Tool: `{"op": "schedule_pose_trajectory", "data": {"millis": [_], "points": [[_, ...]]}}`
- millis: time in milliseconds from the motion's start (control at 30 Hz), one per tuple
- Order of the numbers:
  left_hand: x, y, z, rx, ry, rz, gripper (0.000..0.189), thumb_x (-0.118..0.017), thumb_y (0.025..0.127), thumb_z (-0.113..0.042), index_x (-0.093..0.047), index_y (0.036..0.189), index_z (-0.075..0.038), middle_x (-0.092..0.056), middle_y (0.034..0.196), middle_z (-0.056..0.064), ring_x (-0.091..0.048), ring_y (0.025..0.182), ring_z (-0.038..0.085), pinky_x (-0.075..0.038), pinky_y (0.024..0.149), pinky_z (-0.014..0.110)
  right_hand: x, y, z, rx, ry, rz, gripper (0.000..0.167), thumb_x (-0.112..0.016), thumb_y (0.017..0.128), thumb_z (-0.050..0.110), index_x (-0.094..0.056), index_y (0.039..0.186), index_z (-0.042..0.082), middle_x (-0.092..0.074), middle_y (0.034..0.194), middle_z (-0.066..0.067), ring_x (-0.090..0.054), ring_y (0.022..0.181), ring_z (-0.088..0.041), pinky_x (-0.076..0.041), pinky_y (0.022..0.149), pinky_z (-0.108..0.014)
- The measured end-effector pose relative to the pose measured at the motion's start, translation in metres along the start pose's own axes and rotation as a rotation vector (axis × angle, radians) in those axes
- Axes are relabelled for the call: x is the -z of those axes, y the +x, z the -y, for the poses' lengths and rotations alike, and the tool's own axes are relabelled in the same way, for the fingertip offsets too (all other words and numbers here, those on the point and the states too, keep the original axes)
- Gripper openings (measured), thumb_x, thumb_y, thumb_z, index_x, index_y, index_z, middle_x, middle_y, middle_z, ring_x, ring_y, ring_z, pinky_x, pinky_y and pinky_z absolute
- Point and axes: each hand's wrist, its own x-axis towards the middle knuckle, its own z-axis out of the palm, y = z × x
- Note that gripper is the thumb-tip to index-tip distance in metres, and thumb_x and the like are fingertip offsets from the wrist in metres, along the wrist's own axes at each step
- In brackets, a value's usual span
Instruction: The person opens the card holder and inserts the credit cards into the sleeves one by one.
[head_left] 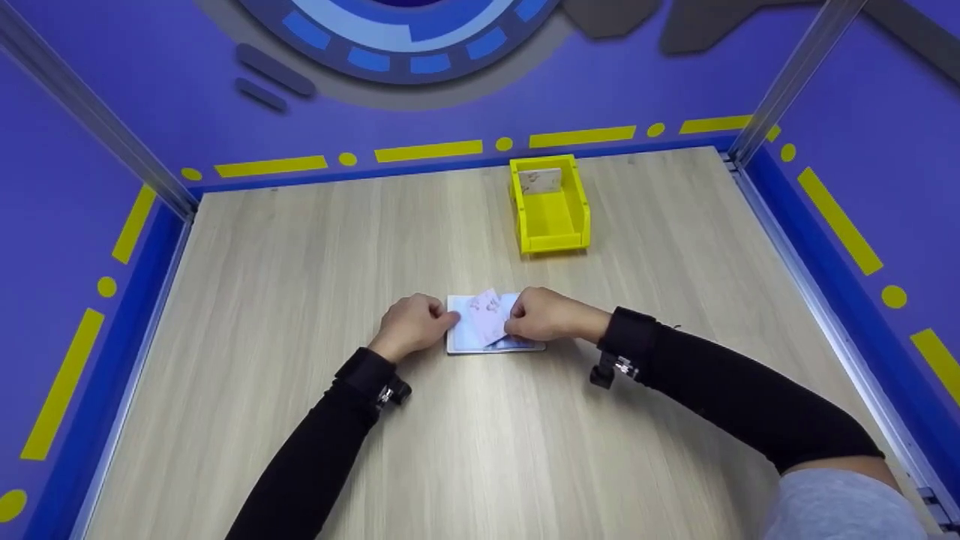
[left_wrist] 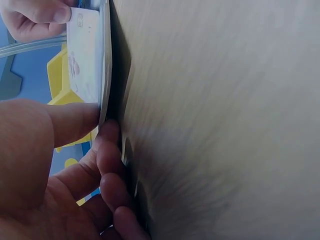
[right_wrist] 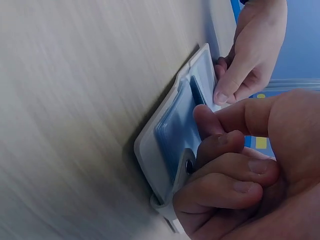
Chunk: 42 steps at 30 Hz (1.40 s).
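1. A white card holder (head_left: 491, 341) with blue pockets is seen flat on the table (head_left: 300, 262), a pink-printed card (head_left: 486, 319) tilted above it.
2. Its left edge is pinched by the left hand (head_left: 411, 324); the card is gripped by the right hand (head_left: 541, 315), fingers curled.
3. It lies mid-table, well apart from every edge; a yellow bin (head_left: 549, 206) stands near the far edge.

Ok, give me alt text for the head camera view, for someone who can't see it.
Both hands meet at a pale card holder lying on a wooden table: the left hand grips its left edge, the right hand pinches a pinkish card at it. A yellow bin holding another card stands beyond.
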Motion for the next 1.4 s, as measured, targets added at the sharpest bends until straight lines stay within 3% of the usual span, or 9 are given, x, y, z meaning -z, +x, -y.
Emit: {"op": "schedule_pose_trajectory", "data": {"millis": [233,500,833,1067,1200,1400], "points": [[0.000,0.001,0.001,0.015,-0.007,0.023,0.040,-0.073,0.103,-0.045,-0.063,0.070,-0.024,-0.053,0.068,-0.008,-0.051,0.067,0.016,-0.035,0.062,0.031,-0.007,0.005,0.005,-0.026,-0.026,0.000,0.041,-0.067,0.100,0.026,-0.059,0.060,0.021,-0.039,0.055,0.010,-0.039,0.054,-0.010,-0.028,0.054,-0.026],[0.001,0.001,0.001,-0.009,-0.003,0.019,0.041,-0.073,0.102,-0.044,-0.061,0.069,-0.024,-0.052,0.066,-0.009,-0.050,0.065,0.015,-0.034,0.061,0.031,-0.010,0.006,0.009,-0.001,-0.047,-0.016,0.041,-0.067,0.102,0.027,-0.062,0.061,0.019,-0.043,0.056,0.010,-0.042,0.056,-0.010,-0.031,0.056,-0.027],[0.001,0.001,0.001,-0.003,-0.013,0.026,0.041,-0.074,0.103,-0.045,-0.060,0.070,-0.024,-0.052,0.068,-0.009,-0.051,0.066,0.015,-0.035,0.062,0.031,-0.012,0.007,0.014,-0.032,0.017,-0.039,0.034,-0.076,0.099,0.029,-0.067,0.069,0.018,-0.046,0.060,0.009,-0.044,0.058,-0.011,-0.032,0.056,-0.027],[0.002,0.003,0.001,0.007,-0.007,0.047,0.043,-0.073,0.103,-0.046,-0.059,0.069,-0.025,-0.052,0.067,-0.009,-0.050,0.065,0.015,-0.034,0.061,0.032,-0.014,0.008,0.017,0.007,-0.004,-0.101,0.021,-0.082,0.093,0.029,-0.077,0.078,0.015,-0.061,0.070,0.007,-0.055,0.071,-0.014,-0.040,0.064,-0.027],[0.002,0.003,0.001,0.014,-0.007,0.053,0.043,-0.073,0.103,-0.048,-0.058,0.069,-0.025,-0.051,0.068,-0.009,-0.050,0.065,0.015,-0.035,0.062,0.032,-0.016,0.009,0.020,0.017,-0.021,-0.123,0.022,-0.083,0.093,0.030,-0.077,0.077,0.016,-0.064,0.074,0.005,-0.056,0.074,-0.015,-0.041,0.067,-0.028],[0.002,0.001,0.000,0.007,0.004,0.045,0.042,-0.073,0.102,-0.050,-0.059,0.072,-0.024,-0.053,0.071,-0.008,-0.052,0.067,0.015,-0.036,0.062,0.032,-0.020,0.011,0.022,0.099,-0.106,-0.149,0.027,-0.073,0.102,0.028,-0.076,0.079,0.013,-0.057,0.071,0.006,-0.052,0.069,-0.014,-0.038,0.064,-0.027]]}}
